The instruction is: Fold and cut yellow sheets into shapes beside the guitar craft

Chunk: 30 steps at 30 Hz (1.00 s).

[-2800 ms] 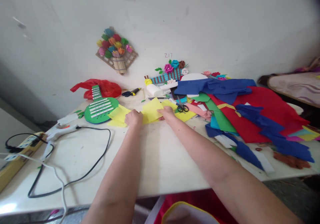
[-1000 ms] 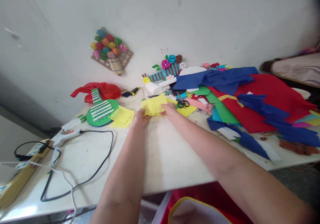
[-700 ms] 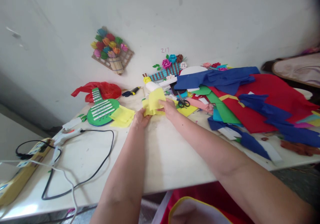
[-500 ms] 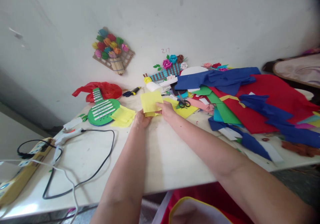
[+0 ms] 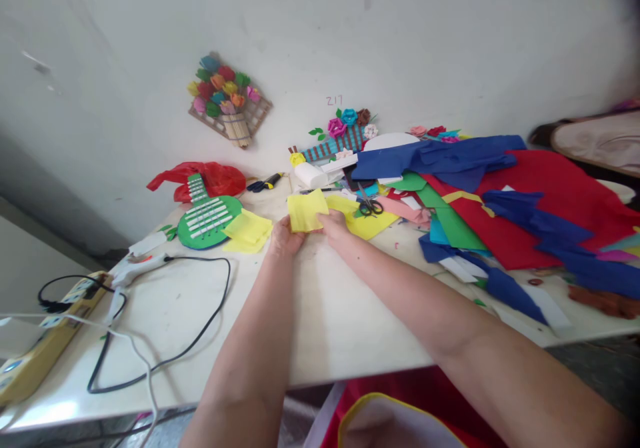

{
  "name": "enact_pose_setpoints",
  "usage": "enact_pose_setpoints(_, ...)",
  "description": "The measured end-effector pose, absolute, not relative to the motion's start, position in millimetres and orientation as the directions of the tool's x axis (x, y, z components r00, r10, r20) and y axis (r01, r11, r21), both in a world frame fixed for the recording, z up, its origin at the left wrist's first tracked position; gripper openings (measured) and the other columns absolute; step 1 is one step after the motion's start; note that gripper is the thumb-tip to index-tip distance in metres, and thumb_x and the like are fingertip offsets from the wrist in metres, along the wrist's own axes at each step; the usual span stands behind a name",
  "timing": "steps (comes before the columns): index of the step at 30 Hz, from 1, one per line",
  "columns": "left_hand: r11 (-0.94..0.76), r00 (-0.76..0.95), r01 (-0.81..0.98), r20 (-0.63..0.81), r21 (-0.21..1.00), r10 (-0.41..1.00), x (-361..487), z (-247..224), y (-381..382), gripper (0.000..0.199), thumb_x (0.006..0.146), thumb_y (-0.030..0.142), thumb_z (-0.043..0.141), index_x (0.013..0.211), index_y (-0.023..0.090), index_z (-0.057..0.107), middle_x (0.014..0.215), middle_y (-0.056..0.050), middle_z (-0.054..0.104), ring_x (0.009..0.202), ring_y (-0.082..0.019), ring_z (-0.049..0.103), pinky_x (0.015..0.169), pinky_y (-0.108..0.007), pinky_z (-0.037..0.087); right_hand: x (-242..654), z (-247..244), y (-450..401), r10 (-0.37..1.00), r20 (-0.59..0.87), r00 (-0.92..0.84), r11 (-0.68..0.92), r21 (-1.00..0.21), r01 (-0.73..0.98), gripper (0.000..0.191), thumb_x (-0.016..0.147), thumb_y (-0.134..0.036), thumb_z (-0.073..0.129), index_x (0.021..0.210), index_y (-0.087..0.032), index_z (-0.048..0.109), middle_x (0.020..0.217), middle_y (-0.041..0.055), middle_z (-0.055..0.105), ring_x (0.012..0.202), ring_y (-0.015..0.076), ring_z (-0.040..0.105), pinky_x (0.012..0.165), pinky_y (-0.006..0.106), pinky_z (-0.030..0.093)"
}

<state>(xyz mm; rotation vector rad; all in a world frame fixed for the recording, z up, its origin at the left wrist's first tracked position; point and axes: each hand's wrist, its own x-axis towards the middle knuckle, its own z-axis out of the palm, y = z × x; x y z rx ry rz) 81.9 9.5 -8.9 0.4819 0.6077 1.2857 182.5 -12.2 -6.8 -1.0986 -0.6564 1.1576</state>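
Observation:
Both hands hold a yellow crepe paper piece (image 5: 306, 209) above the middle of the table. My left hand (image 5: 287, 237) is closed on its lower left corner, and my right hand (image 5: 333, 225) pinches its lower right edge. Several more yellow paper squares (image 5: 249, 231) lie just left of my left hand, partly against a green guitar-shaped craft (image 5: 210, 220) with white strips. Beyond my right hand, a larger yellow sheet (image 5: 373, 225) rests on the table, with black-handled scissors (image 5: 371, 206) on it.
At left are a glue gun (image 5: 137, 269), its black cord and a power strip (image 5: 55, 331). A red plastic bag (image 5: 215, 180) and a yellow-black cutter (image 5: 270, 181) lie behind. Blue crepe paper (image 5: 435, 158) and red paper (image 5: 545, 201) heap up at right. A flower craft (image 5: 233, 101) hangs on the wall.
The held yellow paper has come down slightly and tilted, and its lower flap now barely shows. Both hands keep hold of it near the same spot.

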Motion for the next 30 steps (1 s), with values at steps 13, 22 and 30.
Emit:
enact_pose_setpoints(13,0.198,0.119,-0.776,-0.168,0.599,0.978,87,-7,6,0.04,0.081,0.015,0.031,0.113,0.006,0.054,0.094,-0.015,0.066,0.091,-0.025,0.063,0.084,-0.039,0.048,180,-15,-7,0.935,-0.099,0.342,0.018,-0.946,-0.324,0.021,0.066,-0.008,0.05,0.082,-0.012,0.061,0.075,0.0045,0.066,0.057,0.0124,0.06,0.047,0.021,0.051)
enact_pose_setpoints(22,0.21,0.158,-0.771,-0.14,0.601,0.978,85,-5,-1,0.039,0.085,0.038,0.041,0.108,0.01,0.056,0.097,-0.014,0.065,0.097,-0.026,0.06,0.086,-0.039,0.048,179,-12,-8,0.93,-0.121,0.346,-0.014,-0.955,-0.296,0.026,0.065,-0.007,0.049,0.086,-0.012,0.062,0.074,0.0042,0.065,0.057,0.0123,0.06,0.046,0.021,0.05)
enact_pose_setpoints(30,0.214,0.099,-0.763,-0.217,0.61,0.971,87,-11,7,0.029,0.083,0.012,0.044,0.111,0.01,0.053,0.09,-0.01,0.067,0.087,-0.02,0.064,0.084,-0.033,0.05,180,-14,-7,0.933,-0.113,0.342,-0.019,-0.964,-0.266,0.023,0.066,-0.009,0.05,0.085,-0.013,0.062,0.073,0.0037,0.065,0.057,0.0122,0.059,0.046,0.02,0.05)
